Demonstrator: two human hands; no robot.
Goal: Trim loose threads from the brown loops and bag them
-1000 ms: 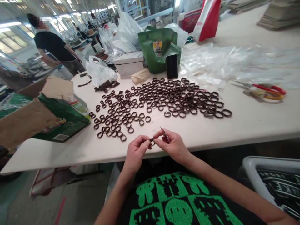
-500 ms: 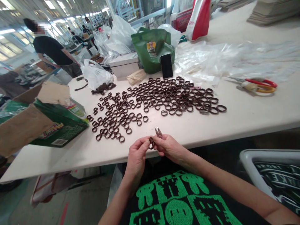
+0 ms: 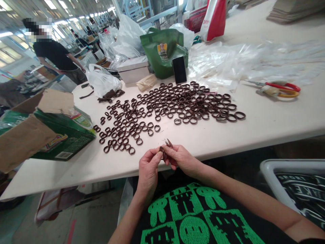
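Note:
Pinched between the thumb and fingers of my left hand [image 3: 150,164] is a small dark brown ring [image 3: 163,153], like a loop of band. My right hand [image 3: 182,158] is closed around small thread snips [image 3: 168,143], whose pointed blades stick out past the fingers toward the table. Its thumb and fingertips also touch the ring's right side. Both hands meet at the table's front edge. Beyond them many similar brown rings [image 3: 139,141] lie spread over the tabletop, heaped more thickly toward the right.
An open green cardboard box [image 3: 73,142] stands at the left. Behind the rings are a green bag [image 3: 162,57], a phone [image 3: 179,70] leaning on it, and a white box [image 3: 133,70]. Scissors [image 3: 281,89] and clear plastic bags [image 3: 243,64] lie right. A person [image 3: 54,56] stands far left.
The snips and my right fingertips have shifted slightly left, closer over the ring. The ring has turned a little and is more covered by the fingers.

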